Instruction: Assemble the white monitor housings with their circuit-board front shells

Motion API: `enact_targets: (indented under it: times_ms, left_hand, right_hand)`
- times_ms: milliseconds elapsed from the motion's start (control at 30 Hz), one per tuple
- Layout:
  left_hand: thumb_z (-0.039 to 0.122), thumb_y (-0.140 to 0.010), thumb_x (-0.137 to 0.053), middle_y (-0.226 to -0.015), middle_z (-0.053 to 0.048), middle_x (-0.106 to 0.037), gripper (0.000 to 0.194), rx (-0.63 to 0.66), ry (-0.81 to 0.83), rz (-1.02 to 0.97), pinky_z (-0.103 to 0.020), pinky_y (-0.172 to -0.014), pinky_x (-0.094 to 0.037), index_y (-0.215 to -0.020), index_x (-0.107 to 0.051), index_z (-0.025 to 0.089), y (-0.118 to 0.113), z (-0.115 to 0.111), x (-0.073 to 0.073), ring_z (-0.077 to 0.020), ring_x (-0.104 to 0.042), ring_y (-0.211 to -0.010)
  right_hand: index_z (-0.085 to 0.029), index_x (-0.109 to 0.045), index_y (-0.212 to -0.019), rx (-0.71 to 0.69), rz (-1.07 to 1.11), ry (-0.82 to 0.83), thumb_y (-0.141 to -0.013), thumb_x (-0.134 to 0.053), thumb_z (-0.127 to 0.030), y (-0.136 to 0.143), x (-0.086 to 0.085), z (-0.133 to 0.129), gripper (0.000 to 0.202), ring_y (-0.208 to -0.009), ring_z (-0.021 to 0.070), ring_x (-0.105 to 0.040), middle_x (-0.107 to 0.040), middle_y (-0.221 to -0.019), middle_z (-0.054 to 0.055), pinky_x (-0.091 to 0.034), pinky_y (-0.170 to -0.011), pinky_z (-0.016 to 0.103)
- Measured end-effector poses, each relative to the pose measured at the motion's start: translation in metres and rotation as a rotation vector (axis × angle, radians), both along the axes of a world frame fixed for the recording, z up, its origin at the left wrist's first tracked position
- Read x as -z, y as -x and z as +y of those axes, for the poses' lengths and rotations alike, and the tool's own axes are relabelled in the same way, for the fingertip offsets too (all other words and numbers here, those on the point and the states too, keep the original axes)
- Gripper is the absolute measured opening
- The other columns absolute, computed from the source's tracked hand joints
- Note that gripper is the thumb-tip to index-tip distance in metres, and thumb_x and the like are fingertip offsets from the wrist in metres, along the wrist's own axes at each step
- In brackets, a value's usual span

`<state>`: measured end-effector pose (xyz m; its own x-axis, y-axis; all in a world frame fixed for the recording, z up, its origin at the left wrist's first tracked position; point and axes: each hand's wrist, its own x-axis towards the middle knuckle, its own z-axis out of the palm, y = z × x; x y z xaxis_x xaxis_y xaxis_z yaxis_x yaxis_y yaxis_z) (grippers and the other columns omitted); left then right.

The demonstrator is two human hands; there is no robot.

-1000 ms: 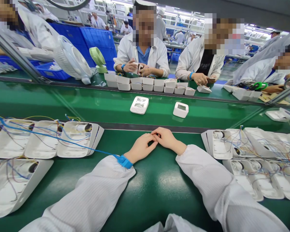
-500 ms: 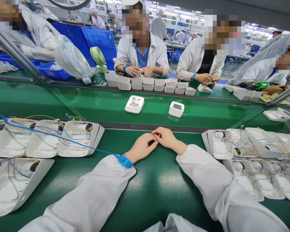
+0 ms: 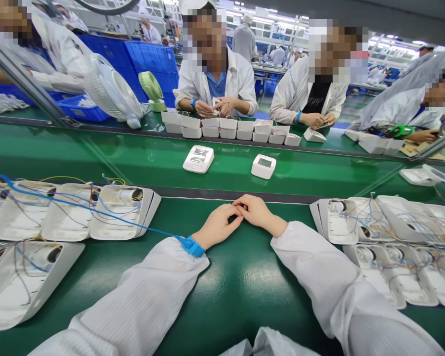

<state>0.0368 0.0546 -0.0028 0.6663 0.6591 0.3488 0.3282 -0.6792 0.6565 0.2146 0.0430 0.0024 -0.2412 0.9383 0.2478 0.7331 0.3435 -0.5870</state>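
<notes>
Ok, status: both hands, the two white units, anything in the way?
Left hand and right hand touching at fingertips, nothing seen held. Larger white unit and smaller white unit ahead, untouched. Blue cord crosses left-side casings.

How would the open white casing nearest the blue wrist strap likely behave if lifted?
The casing looks stiff and probably light, being a thin-walled shell. Its loose wires would likely flop about, and might snag on the blue cord running across it.

green bench (image 3: 241, 301), wired white housings (image 3: 113, 226)
</notes>
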Motion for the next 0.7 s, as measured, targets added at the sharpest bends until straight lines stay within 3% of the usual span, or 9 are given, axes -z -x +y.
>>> enact_targets:
  times_ms: [700]
  left_hand:
    - [0.024,-0.090,-0.054,-0.088,-0.004,-0.067,0.013,0.000,0.023,0.013,-0.033,-0.081,-0.047,-0.086,-0.064,0.018,0.0001,-0.0012,-0.0040,-0.0187,-0.060,-0.086]
  right_hand:
    - [-0.019,-0.072,-0.096,-0.004,-0.005,-0.001,-0.086,-0.058,-0.012,-0.0007,0.0012,0.0008,0.019,-0.074,0.0119,-0.058,-0.068,-0.088,0.002,-0.044,-0.073,0.026]
